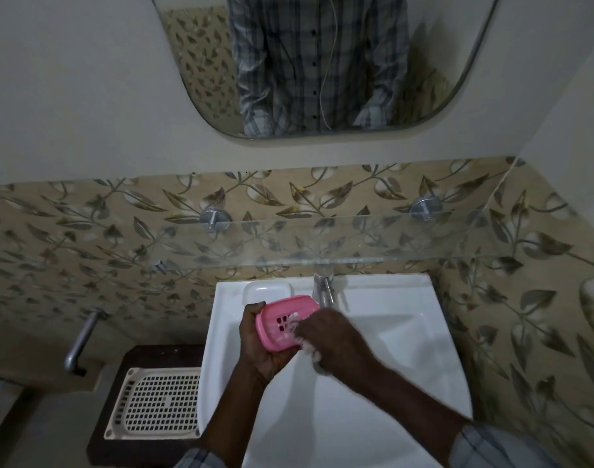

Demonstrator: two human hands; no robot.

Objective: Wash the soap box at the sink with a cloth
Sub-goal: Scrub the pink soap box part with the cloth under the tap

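Observation:
A pink soap box (278,314) with small drain holes is held tilted over the white sink (407,349). My left hand (260,349) grips it from below and from the left. My right hand (329,339) presses against the box's open face, fingers closed around a small pale, foamy cloth (311,351) that is mostly hidden and blurred. Both hands are below the chrome tap (323,290).
A moulded soap recess (267,290) sits at the sink's back left. A glass shelf (322,241) juts out above the tap, under a mirror (322,62). Left of the sink, a cream perforated tray (157,401) lies on a dark stand, beside a metal wall handle (81,342).

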